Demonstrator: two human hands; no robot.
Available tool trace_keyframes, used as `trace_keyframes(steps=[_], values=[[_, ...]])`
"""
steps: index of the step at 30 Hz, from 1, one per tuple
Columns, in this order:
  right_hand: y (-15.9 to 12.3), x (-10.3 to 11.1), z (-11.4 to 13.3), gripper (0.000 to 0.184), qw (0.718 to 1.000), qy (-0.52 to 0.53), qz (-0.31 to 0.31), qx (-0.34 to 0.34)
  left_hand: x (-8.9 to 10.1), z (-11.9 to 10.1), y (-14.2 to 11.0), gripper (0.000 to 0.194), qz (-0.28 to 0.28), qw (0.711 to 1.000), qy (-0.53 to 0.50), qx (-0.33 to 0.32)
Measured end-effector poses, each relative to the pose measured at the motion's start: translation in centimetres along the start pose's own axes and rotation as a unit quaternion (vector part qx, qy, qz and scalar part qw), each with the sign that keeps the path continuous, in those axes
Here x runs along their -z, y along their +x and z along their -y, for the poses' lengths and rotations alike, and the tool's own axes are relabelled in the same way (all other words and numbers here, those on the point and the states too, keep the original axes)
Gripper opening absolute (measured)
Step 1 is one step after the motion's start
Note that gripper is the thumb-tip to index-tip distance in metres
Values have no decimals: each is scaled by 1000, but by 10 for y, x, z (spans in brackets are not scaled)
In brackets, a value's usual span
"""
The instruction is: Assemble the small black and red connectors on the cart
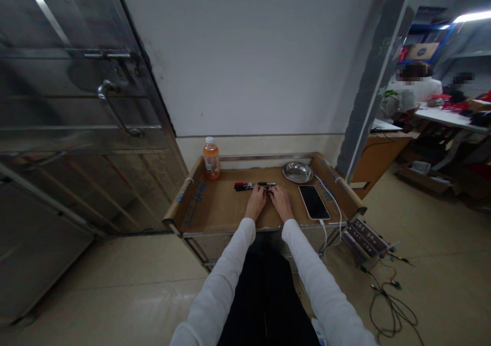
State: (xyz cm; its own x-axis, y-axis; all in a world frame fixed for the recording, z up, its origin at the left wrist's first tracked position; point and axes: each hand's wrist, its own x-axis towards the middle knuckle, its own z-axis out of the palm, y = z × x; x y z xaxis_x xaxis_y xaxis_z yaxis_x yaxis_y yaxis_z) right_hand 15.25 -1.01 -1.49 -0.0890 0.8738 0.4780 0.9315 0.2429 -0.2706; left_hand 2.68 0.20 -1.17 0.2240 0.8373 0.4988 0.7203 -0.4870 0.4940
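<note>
Several marker pens lie across the cardboard-lined tray top of a cart (218, 208). On the left are a red-and-black marker (242, 184) and a black marker (243, 188); another black marker (266, 184) lies just beyond my fingertips. My left hand (256, 203) is closed, its fingertips pinched down at the right end of the pens. Close beside it, my right hand (281, 203) is also closed, fingers bent in toward the left hand. Both seem to grip a dark marker between them, mostly hidden by the fingers.
An orange drink bottle (211, 159) stands at the back left. A shiny metal dish (298, 172) and a phone (314, 202) with a white cable (333, 195) are on the right. A wall rises behind the cart. Cords (393, 305) lie on the floor; a person (416, 88) sits far right.
</note>
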Motion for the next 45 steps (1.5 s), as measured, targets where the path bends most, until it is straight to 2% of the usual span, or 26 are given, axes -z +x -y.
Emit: trace_keyframes(steps=[3,8,15,24,30,36,39,45], values=[[0,1,0,19,1000,-4,-2,-11,0,1,0,16,-3,1000,6,-2],[-1,2,1,21,999,-23,-6,-45,2,2,2,12,-4,999,33,28],[-2,8,7,20,999,-24,-5,-47,1,3,2,6,-5,998,63,24],[-3,13,11,27,996,-41,40,-66,-1,1,1,17,14,991,133,15],[-4,16,13,31,995,-45,38,-77,-4,4,0,22,12,987,157,-11],[-4,14,12,32,995,-48,38,-78,-4,4,-1,25,8,986,169,-7],[-3,13,12,32,995,-47,36,-75,0,0,-1,28,-5,983,183,27],[-3,12,11,27,997,-44,21,-67,6,-4,-1,41,-97,959,218,156]])
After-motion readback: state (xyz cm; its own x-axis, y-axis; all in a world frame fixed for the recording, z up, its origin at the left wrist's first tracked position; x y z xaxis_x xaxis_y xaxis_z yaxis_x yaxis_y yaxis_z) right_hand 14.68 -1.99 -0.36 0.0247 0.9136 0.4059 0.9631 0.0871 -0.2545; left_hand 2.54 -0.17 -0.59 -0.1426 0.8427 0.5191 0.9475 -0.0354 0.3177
